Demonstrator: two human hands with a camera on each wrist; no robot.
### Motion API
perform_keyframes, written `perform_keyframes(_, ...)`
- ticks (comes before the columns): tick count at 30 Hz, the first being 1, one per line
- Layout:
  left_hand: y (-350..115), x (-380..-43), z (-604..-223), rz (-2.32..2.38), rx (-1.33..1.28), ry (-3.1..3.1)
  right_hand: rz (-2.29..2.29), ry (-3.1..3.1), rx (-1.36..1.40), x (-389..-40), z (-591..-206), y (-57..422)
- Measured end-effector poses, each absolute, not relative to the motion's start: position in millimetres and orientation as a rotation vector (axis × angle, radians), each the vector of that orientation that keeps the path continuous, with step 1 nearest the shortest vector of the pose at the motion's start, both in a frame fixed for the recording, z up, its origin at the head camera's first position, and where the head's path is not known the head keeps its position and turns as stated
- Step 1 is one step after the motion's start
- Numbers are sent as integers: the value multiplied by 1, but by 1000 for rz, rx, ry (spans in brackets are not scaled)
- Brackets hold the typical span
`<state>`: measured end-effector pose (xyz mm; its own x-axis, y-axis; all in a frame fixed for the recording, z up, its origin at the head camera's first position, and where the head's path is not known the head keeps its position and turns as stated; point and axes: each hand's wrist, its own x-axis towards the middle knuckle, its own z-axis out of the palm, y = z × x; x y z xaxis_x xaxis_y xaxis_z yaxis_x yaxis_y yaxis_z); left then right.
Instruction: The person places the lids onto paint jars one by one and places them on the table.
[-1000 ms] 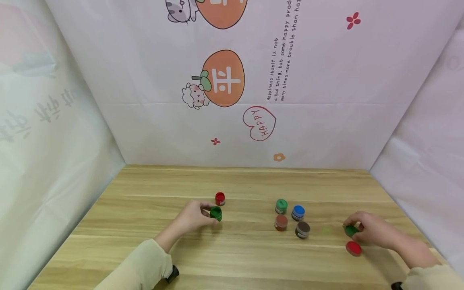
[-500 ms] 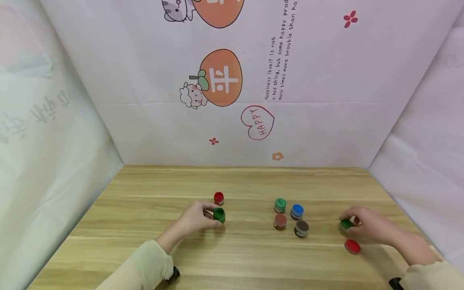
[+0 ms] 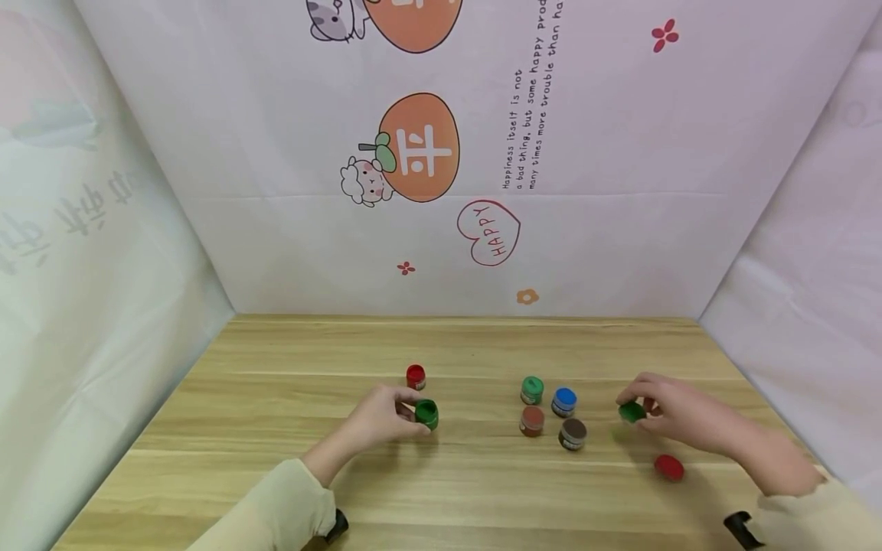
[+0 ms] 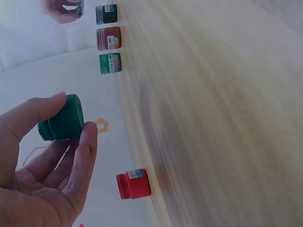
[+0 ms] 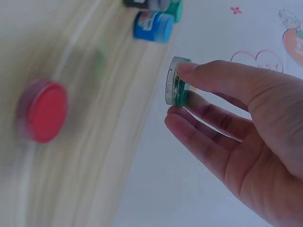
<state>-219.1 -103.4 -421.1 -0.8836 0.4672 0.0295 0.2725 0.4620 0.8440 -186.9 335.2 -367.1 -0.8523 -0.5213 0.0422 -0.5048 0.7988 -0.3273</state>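
Note:
My left hand (image 3: 386, 419) pinches an uncapped dark green paint jar (image 3: 426, 415) between thumb and fingers, raised above the table in the left wrist view. Its dark green opening faces up toward the head camera. On the right, my other hand (image 3: 692, 417) holds a green jar lid (image 5: 177, 81) at its edge, thumb on one side and fingertips on the other, clear of the tabletop. Just behind the left hand stands an open red paint jar (image 3: 416, 376). Below the right hand lies a red lid (image 3: 669, 467).
Between the hands stand several capped paint jars: a lighter green jar (image 3: 532, 390), a blue jar (image 3: 564, 402), a reddish-brown jar (image 3: 531, 422) and a dark brown jar (image 3: 573, 435). A printed white sheet (image 3: 592, 229) rises behind the wooden table (image 3: 331, 344).
The right hand has lifted the green lid and carried it left, away from the red lid. The left hand has moved slightly right with the dark green jar.

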Motion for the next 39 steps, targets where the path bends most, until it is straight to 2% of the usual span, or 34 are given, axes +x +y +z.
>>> perform_keyframes(16,-82,-219,-417,1438,654,2449,-547,2924,-924,-189,-336,296)
perform_keyframes(39,-66,-216,-416,1573,627,2381,-597,2833,-1179,-209,-331,219)
